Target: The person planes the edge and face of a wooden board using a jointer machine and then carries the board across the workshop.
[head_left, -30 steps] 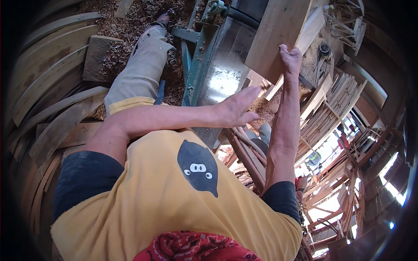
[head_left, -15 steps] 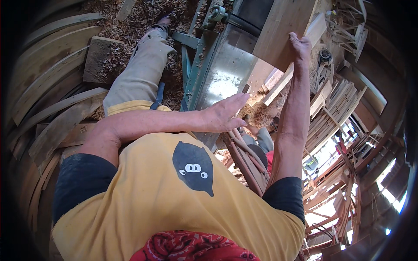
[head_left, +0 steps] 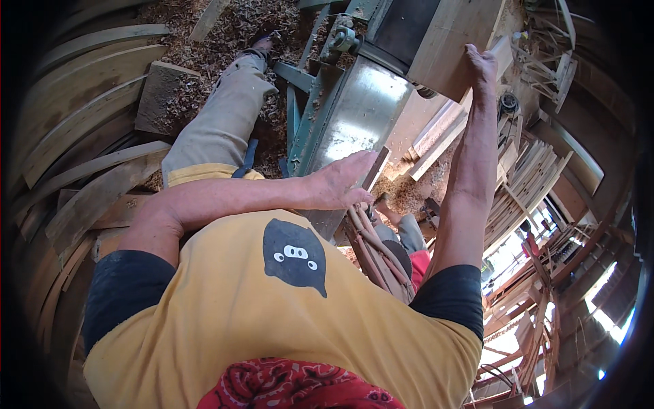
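The wooden board (head_left: 455,42) is held high at the top of the view, over the shiny steel table (head_left: 354,119) of the green-framed machine (head_left: 300,112). Its near lower edge is gripped by the right hand (head_left: 481,67), arm stretched nearly straight. The board's far end is cut off by the picture's rim.

The left hand (head_left: 343,183) is laid flat, fingers spread and loose, on the near edge of the steel table beside a thin dark strip (head_left: 374,170); nothing is seen grasped in it.

Open room: a narrow gap is left between the two arms, over sawdust (head_left: 402,194). To the person's right, stacked slats (head_left: 528,180) and timber frames crowd close. To the left, curved planks (head_left: 82,129) are piled along the floor, with a flat slab (head_left: 160,95) lying in shavings (head_left: 225,31). The person's trouser leg (head_left: 221,119) runs alongside the machine frame. Hoses or straps (head_left: 371,255) hang below the left hand.

Against the earlier frames: the board has been lifted higher and farther forward, the right arm extended further; the left hand has stayed at the table edge.
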`<state>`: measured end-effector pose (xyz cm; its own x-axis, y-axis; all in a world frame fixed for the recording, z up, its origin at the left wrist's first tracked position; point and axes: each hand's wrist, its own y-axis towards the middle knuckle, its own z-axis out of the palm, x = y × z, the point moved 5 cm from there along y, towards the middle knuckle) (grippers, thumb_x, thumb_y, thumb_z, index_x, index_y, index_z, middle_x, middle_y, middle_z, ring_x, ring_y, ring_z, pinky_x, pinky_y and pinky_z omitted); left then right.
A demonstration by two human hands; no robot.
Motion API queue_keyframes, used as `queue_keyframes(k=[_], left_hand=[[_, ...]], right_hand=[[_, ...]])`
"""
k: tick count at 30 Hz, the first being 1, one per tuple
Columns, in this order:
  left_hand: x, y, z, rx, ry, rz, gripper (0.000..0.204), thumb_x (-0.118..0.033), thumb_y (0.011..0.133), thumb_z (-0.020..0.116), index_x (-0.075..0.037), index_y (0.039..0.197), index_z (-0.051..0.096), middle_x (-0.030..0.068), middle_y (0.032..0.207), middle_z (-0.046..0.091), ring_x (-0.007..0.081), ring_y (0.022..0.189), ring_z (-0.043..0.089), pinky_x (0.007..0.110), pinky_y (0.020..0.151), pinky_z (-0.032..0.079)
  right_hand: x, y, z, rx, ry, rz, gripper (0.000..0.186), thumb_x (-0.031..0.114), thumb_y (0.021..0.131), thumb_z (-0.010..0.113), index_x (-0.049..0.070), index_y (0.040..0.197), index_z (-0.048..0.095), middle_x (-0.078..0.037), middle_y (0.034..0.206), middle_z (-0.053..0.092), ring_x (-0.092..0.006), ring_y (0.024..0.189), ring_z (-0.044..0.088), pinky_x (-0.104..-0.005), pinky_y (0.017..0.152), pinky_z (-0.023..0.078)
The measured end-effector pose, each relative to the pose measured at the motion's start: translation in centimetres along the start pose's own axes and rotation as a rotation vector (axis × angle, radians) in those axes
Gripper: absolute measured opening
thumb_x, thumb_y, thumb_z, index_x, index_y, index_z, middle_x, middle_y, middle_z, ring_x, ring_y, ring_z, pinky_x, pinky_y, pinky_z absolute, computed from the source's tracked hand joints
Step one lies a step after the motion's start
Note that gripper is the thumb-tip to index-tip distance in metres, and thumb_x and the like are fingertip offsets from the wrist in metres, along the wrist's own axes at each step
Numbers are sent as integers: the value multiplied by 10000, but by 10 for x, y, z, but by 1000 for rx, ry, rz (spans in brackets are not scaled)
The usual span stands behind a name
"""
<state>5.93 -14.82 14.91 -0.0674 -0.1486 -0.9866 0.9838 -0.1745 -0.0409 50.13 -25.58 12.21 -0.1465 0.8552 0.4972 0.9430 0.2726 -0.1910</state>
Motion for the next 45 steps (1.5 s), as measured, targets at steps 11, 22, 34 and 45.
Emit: queue_keyframes(k=[11, 22, 34, 45], left_hand=[[2, 10, -28, -23, 13, -19, 807, -258, 896, 716, 144, 1453, 292, 369, 1473, 365, 460, 1396, 376, 426, 1173, 316], [-22, 17, 18, -162, 155, 92, 917, -419, 942, 622, 130, 1516, 163, 406, 1540, 186, 507, 1472, 173, 492, 1224, 180], [37, -7, 58, -204, 152, -142, 900, -371, 897, 620, 74, 1535, 166, 406, 1553, 146, 526, 1471, 150, 494, 1228, 171], [24, 79, 5, -282, 214, -131, 851, -352, 884, 622, 135, 1483, 262, 422, 1503, 259, 512, 1437, 266, 456, 1211, 236]], right_hand=[[-5, 18, -15, 160, 285, -31, 276, 275, 865, 760, 80, 703, 650, 18, 688, 632, -78, 582, 560, -256, 513, 414], [29, -351, 2, 92, 486, 238, 334, 147, 954, 609, -58, 1217, 590, -54, 1067, 650, -105, 898, 579, -277, 776, 496], [28, -459, 73, 57, 85, 72, 156, 126, 865, 699, 47, 942, 589, -87, 824, 654, -201, 763, 625, -360, 722, 493], [46, -358, 67, 110, 116, 18, 95, 47, 869, 686, 36, 962, 673, -45, 898, 720, -112, 843, 637, -302, 749, 510]])
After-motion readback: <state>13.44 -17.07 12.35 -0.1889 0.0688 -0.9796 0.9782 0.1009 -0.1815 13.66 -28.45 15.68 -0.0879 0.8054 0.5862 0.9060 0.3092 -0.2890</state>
